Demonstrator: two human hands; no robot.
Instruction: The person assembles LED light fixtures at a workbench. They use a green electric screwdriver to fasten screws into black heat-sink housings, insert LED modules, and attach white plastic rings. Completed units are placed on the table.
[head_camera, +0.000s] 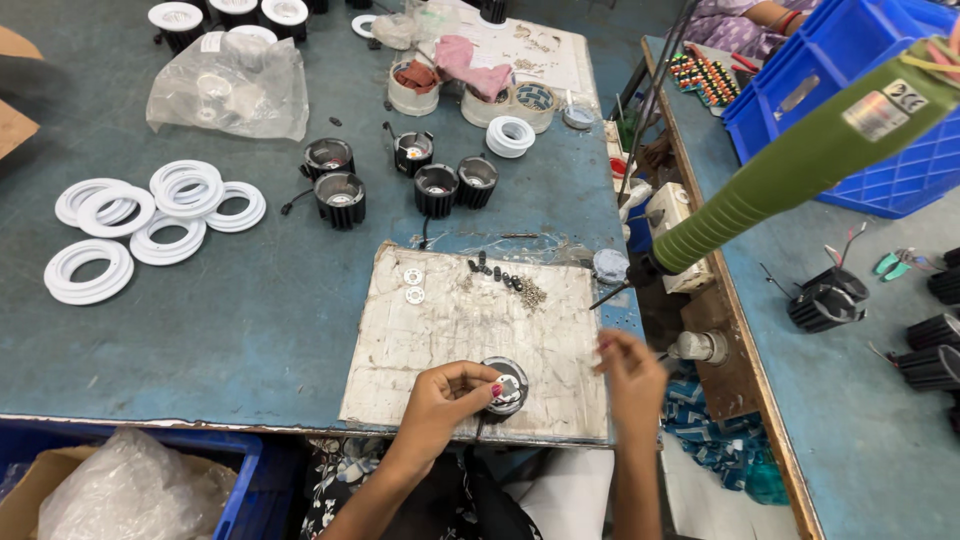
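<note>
On the worn board (470, 330), black lamp housing (506, 385) pinched in left hand (445, 400); right hand (632, 372) just beside, loosely curled, empty.

A blue-grey bench (250, 330) carries white rings (150, 215), black finned housings (400, 180), a plastic bag (235, 90) and a worn board (460, 330).

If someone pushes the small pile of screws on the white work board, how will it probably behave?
The screws lie loose in a heap, so a push would likely scatter them, not move them together. They look like tiny metal pieces, probably light and hard to pinch singly. The work board looks flat and rimless, so some could roll off onto the blue table.
</note>
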